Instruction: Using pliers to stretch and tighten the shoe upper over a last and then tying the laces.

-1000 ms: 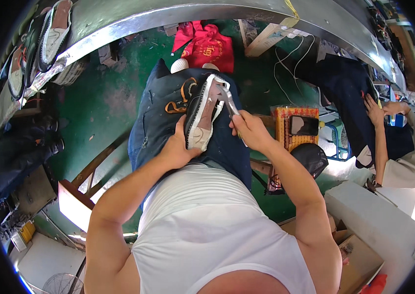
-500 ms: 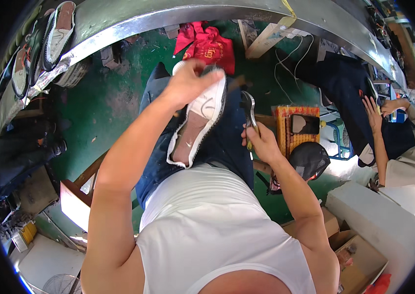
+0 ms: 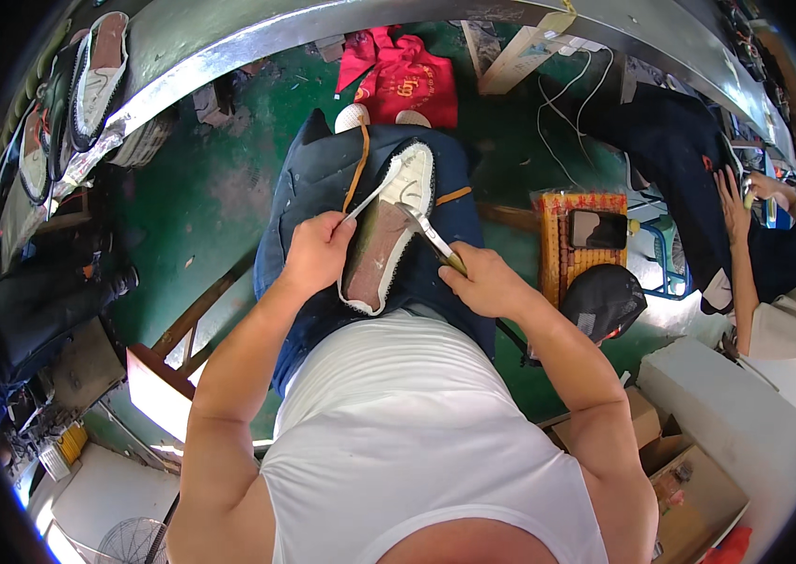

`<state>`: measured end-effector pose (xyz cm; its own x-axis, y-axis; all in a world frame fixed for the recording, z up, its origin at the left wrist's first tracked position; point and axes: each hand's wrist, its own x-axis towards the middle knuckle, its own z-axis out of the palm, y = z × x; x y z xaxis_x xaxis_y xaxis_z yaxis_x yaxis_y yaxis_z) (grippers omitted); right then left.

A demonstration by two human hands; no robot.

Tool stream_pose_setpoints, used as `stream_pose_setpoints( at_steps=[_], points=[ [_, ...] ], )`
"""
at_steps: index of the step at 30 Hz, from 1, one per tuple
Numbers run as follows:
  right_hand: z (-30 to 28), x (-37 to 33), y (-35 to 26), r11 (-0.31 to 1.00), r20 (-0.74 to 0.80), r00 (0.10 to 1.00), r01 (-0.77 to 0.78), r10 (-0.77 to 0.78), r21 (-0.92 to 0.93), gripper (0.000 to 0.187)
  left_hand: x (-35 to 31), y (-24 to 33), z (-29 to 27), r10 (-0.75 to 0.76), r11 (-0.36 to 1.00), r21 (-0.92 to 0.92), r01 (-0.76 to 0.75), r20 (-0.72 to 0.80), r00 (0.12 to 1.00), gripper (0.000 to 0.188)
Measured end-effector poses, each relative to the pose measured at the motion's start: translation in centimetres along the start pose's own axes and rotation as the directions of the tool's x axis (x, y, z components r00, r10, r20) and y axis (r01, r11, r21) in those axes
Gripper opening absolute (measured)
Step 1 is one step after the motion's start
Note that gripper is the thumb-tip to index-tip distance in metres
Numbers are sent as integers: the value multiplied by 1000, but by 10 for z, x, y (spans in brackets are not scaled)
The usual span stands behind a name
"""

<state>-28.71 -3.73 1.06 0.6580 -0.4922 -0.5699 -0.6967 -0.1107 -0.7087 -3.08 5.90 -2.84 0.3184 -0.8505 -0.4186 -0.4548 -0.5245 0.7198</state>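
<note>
A shoe upper (image 3: 381, 252) lies bottom up across my thighs, its pale toe pointing away from me and its brown insole showing. A jagged light edge runs round it. My left hand (image 3: 316, 252) is closed on the upper's left edge, thumb and fingers pinched together. From the right, my right hand (image 3: 487, 282) grips the handles of a pair of metal pincers (image 3: 430, 233). Their curved jaws rest over the middle of the shoe, near where brown meets white; whether they bite on any material, I cannot tell.
Shoe uppers (image 3: 97, 80) stand on the metal bench (image 3: 228, 68) at the far left. An orange strap (image 3: 357, 167) crosses my thigh. To the right are a phone (image 3: 597, 228), a black cap (image 3: 603, 303) and a co-worker's hand (image 3: 732, 207). Red cloth (image 3: 407, 85) lies ahead.
My left hand has moved from the toe down to the shoe's left edge. My right hand has brought the pincers left, from beside the shoe to over it.
</note>
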Motion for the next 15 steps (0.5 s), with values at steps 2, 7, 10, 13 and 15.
stream_pose_setpoints(
  at_steps=[2, 7, 10, 13, 15],
  points=[
    [-7, 0, -8, 999, 24, 1000, -8, 9, -44, 25, -3, -3, -4, -31, 998, -45, 33, 40, 999, 30],
    [-13, -4, -8, 998, 83, 996, 21, -15, -67, 27, -15, -5, -7, 161, 981, -113, -155, 40, 986, 36],
    [-16, -1, -11, 997, 149, 987, 62, -53, -56, 26, -25, 5, -2, 101, 985, -125, -117, -128, 987, 32],
    [-18, 1, -22, 992, 322, 945, -92, 59, 88, 25, -29, -6, 8, 199, 978, -13, -208, -229, 953, 23],
    [-15, 1, -25, 946, 423, 901, -215, 96, 243, 24, -31, -10, 13, 259, 962, -12, -273, -284, 923, 18]
  ],
)
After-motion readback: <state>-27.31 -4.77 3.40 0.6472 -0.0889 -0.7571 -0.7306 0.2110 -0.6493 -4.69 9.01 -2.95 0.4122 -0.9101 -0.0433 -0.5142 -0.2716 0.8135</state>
